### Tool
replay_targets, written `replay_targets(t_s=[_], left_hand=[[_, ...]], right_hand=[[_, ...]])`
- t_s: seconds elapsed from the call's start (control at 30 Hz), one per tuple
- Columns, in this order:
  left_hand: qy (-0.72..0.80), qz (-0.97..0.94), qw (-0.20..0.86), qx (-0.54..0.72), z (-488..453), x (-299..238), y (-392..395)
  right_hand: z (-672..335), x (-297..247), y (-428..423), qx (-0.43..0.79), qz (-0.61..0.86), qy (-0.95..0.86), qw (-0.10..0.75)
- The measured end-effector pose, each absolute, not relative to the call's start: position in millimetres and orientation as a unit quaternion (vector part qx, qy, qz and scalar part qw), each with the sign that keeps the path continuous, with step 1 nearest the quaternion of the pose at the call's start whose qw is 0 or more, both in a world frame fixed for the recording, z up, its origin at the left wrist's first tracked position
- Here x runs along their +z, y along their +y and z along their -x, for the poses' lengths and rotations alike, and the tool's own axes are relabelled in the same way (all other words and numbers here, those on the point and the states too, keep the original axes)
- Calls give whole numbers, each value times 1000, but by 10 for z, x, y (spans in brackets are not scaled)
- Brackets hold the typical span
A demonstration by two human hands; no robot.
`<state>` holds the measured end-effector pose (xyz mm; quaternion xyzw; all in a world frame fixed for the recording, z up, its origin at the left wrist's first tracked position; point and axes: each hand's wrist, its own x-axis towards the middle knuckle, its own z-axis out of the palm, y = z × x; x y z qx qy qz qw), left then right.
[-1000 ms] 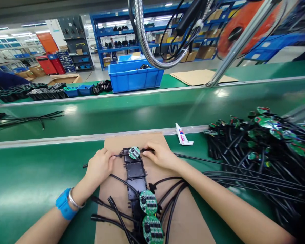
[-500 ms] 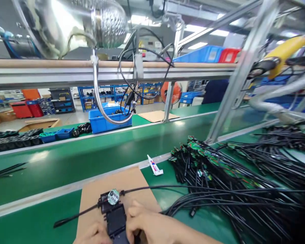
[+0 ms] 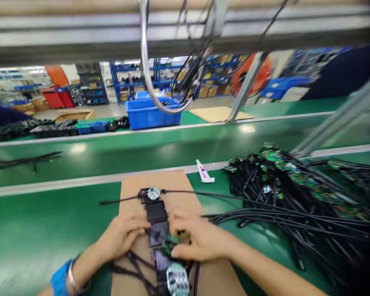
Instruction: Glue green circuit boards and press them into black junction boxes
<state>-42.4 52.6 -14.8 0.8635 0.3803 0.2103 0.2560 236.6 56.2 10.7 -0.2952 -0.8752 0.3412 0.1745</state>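
Note:
A row of black plastic housings (image 3: 156, 213) lies on a brown cardboard sheet (image 3: 172, 183) on the green bench. The far housing carries a round green circuit board (image 3: 153, 192) with black cables running left and right. My left hand (image 3: 123, 234) rests with curled fingers against the left side of the middle housing. My right hand (image 3: 197, 238) is closed on a round green circuit board (image 3: 170, 243) over that housing. Another round board (image 3: 177, 281) sits nearer to me. The picture is blurred by motion.
A big heap of black cables with green boards (image 3: 290, 185) fills the right side. A small white tube (image 3: 204, 172) lies past the cardboard. Beyond a conveyor belt (image 3: 172, 150) stand a blue bin (image 3: 152, 113) and black parts trays (image 3: 33, 128). A flexible metal hose (image 3: 148, 74) hangs overhead.
Both hands moved from the far housing back toward me to the middle housing. My right hand took hold of a round green board. The camera swung up, then back down.

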Motion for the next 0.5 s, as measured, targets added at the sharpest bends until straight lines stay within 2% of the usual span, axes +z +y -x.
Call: replay_targets(t_s=[0.13,0.27,0.4,0.5], left_hand=[[443,-844,161,257,569,20,564],[479,-848,101,204,566,-56,623],[517,-848,43,108,521,-121,696],[504,-853,15,132,508,-109,590]], right_hand=[[-2464,209,803,323,363,-856,179],[-2396,-16,1027,246,392,-868,179],[-2298,-155,1119,220,381,-880,181],[-2312,-76,987,192,391,-879,196]])
